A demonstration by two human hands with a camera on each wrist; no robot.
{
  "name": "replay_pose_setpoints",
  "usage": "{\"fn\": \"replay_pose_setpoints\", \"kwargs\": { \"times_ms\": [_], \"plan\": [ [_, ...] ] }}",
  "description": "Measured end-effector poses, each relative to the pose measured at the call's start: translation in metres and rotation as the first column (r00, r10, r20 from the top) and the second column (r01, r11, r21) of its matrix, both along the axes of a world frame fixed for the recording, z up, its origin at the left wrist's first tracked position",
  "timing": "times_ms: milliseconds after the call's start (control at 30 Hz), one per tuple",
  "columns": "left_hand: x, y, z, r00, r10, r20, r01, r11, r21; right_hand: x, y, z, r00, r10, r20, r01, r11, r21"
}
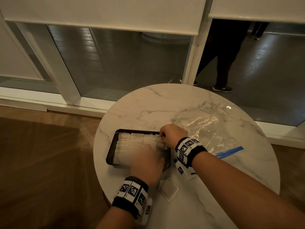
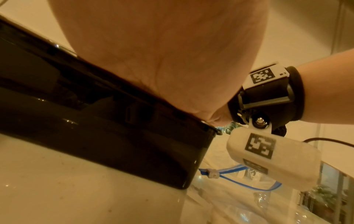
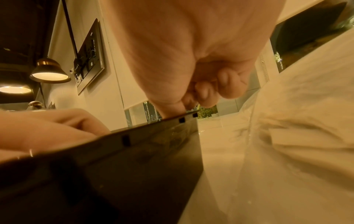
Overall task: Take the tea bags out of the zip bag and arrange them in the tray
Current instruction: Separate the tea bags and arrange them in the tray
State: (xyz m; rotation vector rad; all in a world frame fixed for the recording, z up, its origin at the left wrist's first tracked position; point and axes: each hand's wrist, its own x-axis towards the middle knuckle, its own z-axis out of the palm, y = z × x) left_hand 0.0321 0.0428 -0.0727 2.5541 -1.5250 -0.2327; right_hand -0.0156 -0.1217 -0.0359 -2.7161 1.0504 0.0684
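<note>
I see the tea bags [image 1: 132, 142] lying in rows inside the black tray [image 1: 110, 151], which sits near the left edge of the round marble tabletop [image 1: 148, 104]. My right hand [image 1: 172, 135] has curled fingers pinching a tea bag at the tray's far right corner. My left hand [image 1: 146, 162] rests over the tray's near right part; its finger position I cannot tell. One loose tea bag [image 1: 168, 189] lies near the tabletop's near edge. The empty zip bag [image 1: 208, 129] lies right of the tray.
</note>
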Motion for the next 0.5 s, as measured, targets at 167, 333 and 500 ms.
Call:
{"fn": "replay_pose_setpoints", "kwargs": {
  "times_ms": [167,333,500],
  "plan": [
    [0.002,0.000,0.005,1.000,0.012,-0.029,-0.014,0.998,-0.068,-0.008,0.003,0.005,0.991,-0.050,0.122,0.041,0.997,0.071],
    [0.006,0.008,0.017,0.994,-0.015,-0.105,-0.009,0.976,-0.220,-0.032,0.017,0.017,0.920,-0.189,0.342,0.112,0.966,0.233],
    [0.005,0.021,0.039,0.954,-0.061,-0.293,-0.068,0.908,-0.413,-0.070,0.043,0.017,0.769,-0.391,0.505,0.184,0.893,0.411]
  ]
}}
